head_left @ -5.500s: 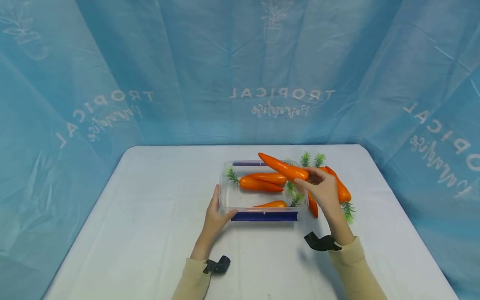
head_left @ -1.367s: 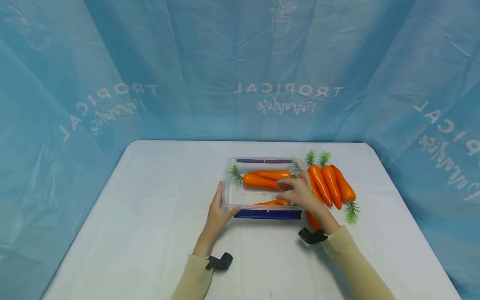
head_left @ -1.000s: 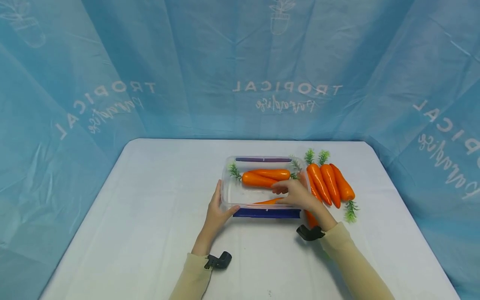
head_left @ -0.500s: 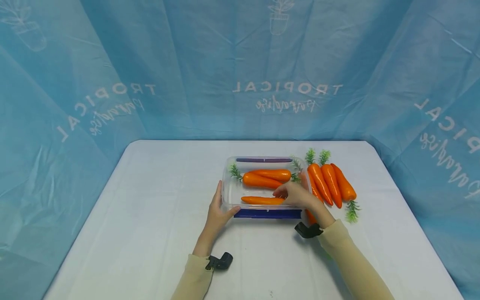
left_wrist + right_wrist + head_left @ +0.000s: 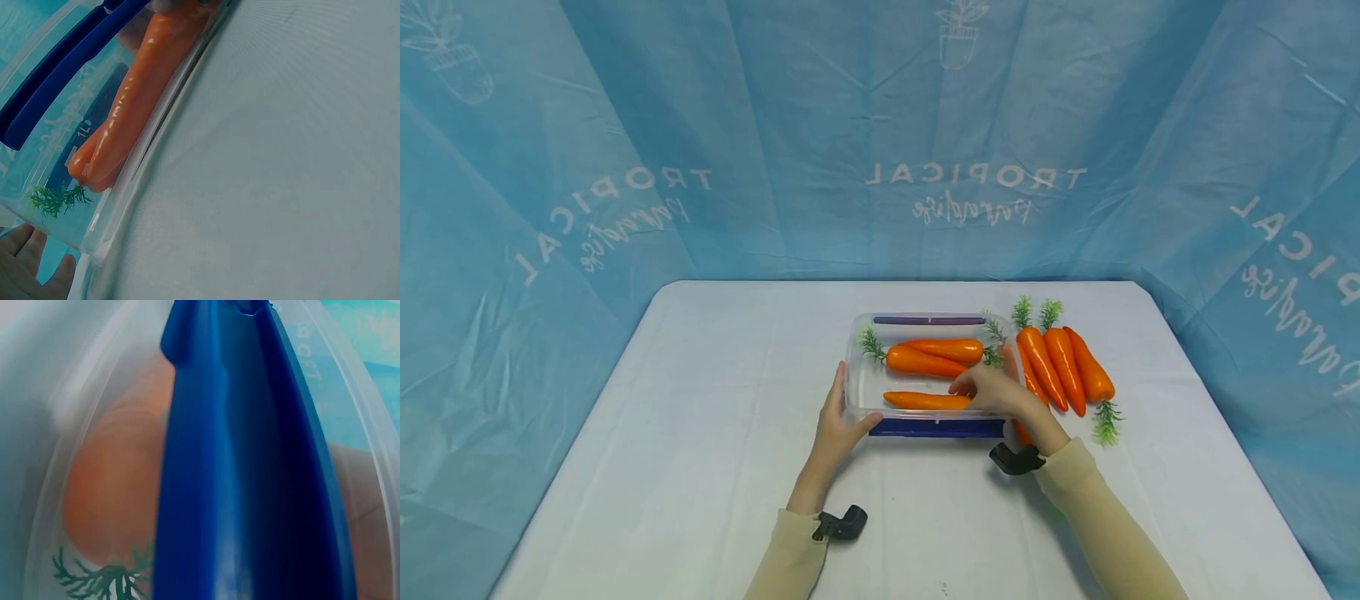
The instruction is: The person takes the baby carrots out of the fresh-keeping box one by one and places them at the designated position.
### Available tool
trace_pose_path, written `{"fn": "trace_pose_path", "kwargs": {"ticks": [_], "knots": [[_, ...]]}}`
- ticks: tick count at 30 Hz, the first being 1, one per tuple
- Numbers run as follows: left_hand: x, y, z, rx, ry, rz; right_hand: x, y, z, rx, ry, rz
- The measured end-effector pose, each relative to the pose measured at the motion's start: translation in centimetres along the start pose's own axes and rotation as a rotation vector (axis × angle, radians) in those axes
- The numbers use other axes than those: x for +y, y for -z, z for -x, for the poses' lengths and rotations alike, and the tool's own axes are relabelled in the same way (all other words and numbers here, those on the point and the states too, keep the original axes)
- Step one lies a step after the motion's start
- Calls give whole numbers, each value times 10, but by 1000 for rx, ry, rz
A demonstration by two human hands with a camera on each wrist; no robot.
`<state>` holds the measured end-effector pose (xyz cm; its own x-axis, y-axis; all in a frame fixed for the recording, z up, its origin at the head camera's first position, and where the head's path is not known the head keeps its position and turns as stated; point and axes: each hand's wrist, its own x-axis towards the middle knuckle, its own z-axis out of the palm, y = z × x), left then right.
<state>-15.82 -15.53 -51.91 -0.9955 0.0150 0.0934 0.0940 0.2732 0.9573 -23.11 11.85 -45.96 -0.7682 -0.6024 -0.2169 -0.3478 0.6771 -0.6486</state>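
A clear plastic box with blue clasps stands on the white table. Two orange carrots with green tops lie side by side in its back half, pointing opposite ways. Along the front wall lies another carrot, tip to the left. My right hand reaches in over the right side, fingers and thumb pinching this carrot's thick end. My left hand steadies the box's front left corner, fingers straight along the left wall, thumb at the front. In the right wrist view, a blue clasp hides much of the carrot.
Several carrots lie close against the box's right side on the table. One more carrot is mostly hidden beneath my right forearm. A blue printed cloth hangs behind and along both sides of the table.
Since the oldest frame, my right hand has come down from above the box into it. Over the last second the front carrot has slid left. My left hand has stayed at the corner.
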Motion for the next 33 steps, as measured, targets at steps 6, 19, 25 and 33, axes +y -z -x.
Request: {"fn": "trace_pose_path", "kwargs": {"ticks": [6,19,25,33], "knots": [[-19,-5,-4,26,-9,-9,1,1,0,5,20,4],[-19,-6,-4,40,-46,-7,4,-4,0,108,26,-27],[-14,-2,-4,37,-34,-7,2,-7,-2,266,87,6],[-20,-4,-4,31,-21,10,-21,-12,5,628,161,14]]}}
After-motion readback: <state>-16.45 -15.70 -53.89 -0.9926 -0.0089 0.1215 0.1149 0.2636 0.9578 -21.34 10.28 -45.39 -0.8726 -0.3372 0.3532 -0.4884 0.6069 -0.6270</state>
